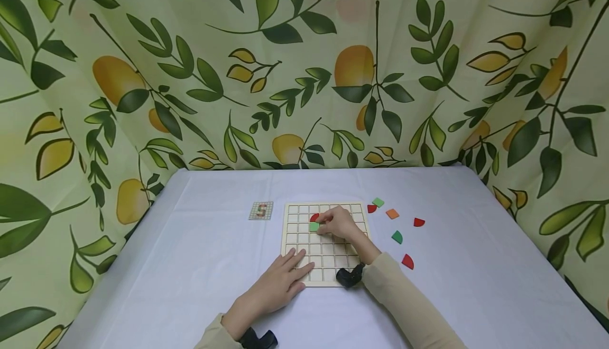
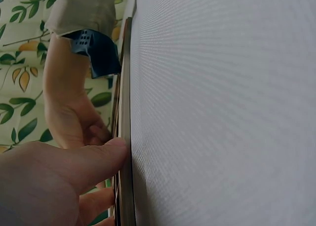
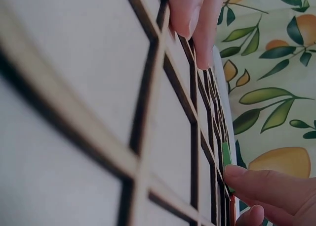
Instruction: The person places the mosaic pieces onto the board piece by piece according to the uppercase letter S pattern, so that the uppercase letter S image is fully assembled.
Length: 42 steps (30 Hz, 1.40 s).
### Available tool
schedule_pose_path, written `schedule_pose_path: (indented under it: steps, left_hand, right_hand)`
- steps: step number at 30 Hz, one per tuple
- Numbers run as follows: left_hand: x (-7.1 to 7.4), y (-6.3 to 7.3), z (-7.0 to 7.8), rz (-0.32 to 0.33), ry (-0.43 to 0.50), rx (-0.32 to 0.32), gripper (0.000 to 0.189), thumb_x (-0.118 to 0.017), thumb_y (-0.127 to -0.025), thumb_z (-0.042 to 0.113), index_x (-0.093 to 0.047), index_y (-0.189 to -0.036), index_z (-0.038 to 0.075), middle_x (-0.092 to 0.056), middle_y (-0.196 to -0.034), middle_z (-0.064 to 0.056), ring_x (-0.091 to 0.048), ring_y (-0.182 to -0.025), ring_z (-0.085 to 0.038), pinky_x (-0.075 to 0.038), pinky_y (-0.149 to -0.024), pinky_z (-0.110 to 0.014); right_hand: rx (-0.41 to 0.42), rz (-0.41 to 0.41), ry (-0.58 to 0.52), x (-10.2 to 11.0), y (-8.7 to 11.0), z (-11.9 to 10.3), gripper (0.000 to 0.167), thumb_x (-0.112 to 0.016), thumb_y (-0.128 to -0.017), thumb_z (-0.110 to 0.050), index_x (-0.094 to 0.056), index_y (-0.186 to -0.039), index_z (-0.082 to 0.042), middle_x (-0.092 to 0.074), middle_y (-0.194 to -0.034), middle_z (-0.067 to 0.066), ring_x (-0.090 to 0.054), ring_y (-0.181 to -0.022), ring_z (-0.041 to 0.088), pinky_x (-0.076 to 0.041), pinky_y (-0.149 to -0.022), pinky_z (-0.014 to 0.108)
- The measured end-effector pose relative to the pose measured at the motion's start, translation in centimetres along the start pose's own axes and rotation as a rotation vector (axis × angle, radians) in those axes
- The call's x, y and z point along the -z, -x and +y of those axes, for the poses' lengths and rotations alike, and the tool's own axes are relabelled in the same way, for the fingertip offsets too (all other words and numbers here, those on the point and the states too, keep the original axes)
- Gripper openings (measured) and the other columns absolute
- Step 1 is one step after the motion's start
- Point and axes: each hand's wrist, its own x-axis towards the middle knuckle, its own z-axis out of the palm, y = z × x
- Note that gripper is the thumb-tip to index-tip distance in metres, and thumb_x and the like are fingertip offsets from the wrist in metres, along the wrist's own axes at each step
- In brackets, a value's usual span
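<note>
A pale wooden grid board [image 1: 298, 262] lies on the table. My left hand [image 1: 280, 280] rests on its lower left part with fingers spread; in the left wrist view the thumb [image 2: 106, 157] lies along the board's edge. My right hand [image 1: 340, 223] is over the board's upper half, fingers bent and thumb apart from the index finger. A green square tile [image 1: 314, 227] and a red quarter-circle tile [image 1: 314, 217] are at its fingertips. In the right wrist view a fingertip touches the green tile [image 3: 226, 154]. I cannot tell whether it pinches a tile.
A small pattern card [image 1: 261, 211] lies left of the board. Right of it are loose tiles: green square [image 1: 378, 202], orange square [image 1: 392, 213], green quarter-circle [image 1: 397, 237] and several red quarter-circles [image 1: 407, 262]. A leaf-printed curtain [image 1: 304, 84] hangs behind the white table [image 1: 190, 264].
</note>
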Motion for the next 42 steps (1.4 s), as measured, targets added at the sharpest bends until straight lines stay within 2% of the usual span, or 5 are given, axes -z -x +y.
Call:
schedule_pose_path:
  steps: [11,18,26,33,42]
  left_hand:
    - [0.1,0.1,0.0,0.013,0.000,-0.023,0.045,-0.050,-0.099,0.030,-0.048,-0.143,0.021,-0.036,-0.157,-0.011,-0.030,-0.147,-0.036,-0.031,-0.116,-0.056]
    - [0.0,0.0,0.0,0.000,0.002,-0.005,0.045,-0.049,-0.099,0.031,-0.047,-0.144,0.024,-0.034,-0.158,-0.008,-0.028,-0.148,-0.034,-0.030,-0.118,-0.055]
    - [-0.2,0.0,-0.1,-0.004,-0.001,-0.004,0.045,-0.049,-0.100,0.032,-0.046,-0.144,0.024,-0.034,-0.158,-0.008,-0.028,-0.149,-0.034,-0.029,-0.118,-0.055]
    - [-0.1,0.0,0.0,-0.015,0.019,0.020,0.046,-0.051,-0.099,0.032,-0.046,-0.144,0.026,-0.033,-0.159,-0.007,-0.027,-0.149,-0.033,-0.029,-0.118,-0.055]
    - [-0.2,-0.1,0.0,-0.014,0.019,0.018,0.046,-0.051,-0.099,0.032,-0.046,-0.144,0.026,-0.033,-0.159,-0.006,-0.027,-0.149,-0.033,-0.028,-0.118,-0.055]
  right_hand:
    - [-0.013,0.018,-0.027,0.0,0.0,0.4,0.022,-0.083,-0.070,-0.007,-0.078,-0.092,-0.006,-0.066,-0.084,0.007,-0.045,-0.073,0.014,-0.035,-0.060,0.021]
    - [-0.036,0.011,-0.049,0.0,0.0,0.2,0.022,-0.082,-0.072,-0.006,-0.078,-0.093,-0.007,-0.066,-0.087,0.007,-0.044,-0.075,0.014,-0.035,-0.060,0.022]
    - [-0.013,0.006,-0.069,0.3,0.4,0.3,0.018,-0.080,-0.073,-0.005,-0.078,-0.091,-0.006,-0.068,-0.090,0.008,-0.043,-0.073,0.014,-0.034,-0.060,0.022]
    - [-0.013,0.001,-0.047,1.1,1.0,0.4,0.018,-0.080,-0.076,-0.013,-0.077,-0.093,-0.006,-0.063,-0.083,0.006,-0.047,-0.074,0.015,-0.037,-0.059,0.022]
    - [0.038,-0.011,-0.061,2.0,1.9,0.9,0.016,-0.078,-0.078,-0.014,-0.077,-0.092,-0.005,-0.049,-0.066,-0.001,-0.042,-0.065,0.013,-0.032,-0.055,0.023]
